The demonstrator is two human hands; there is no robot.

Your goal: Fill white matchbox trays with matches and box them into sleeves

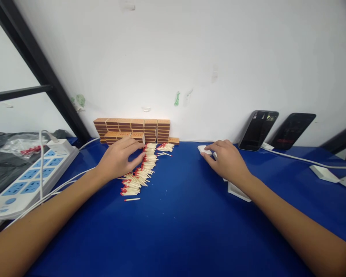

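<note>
Forearms [56, 217] nearest, L hand [119, 158] nr matches [145, 169], R hand [226, 161] @ tray [202, 148].

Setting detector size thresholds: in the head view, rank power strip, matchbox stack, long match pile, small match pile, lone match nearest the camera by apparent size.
1. Power strip (nearness may enlarge it)
2. Matchbox stack
3. Long match pile, partly behind the left hand
4. Small match pile
5. Lone match

Head-worn view, forward and down, desk [173, 234] close
</note>
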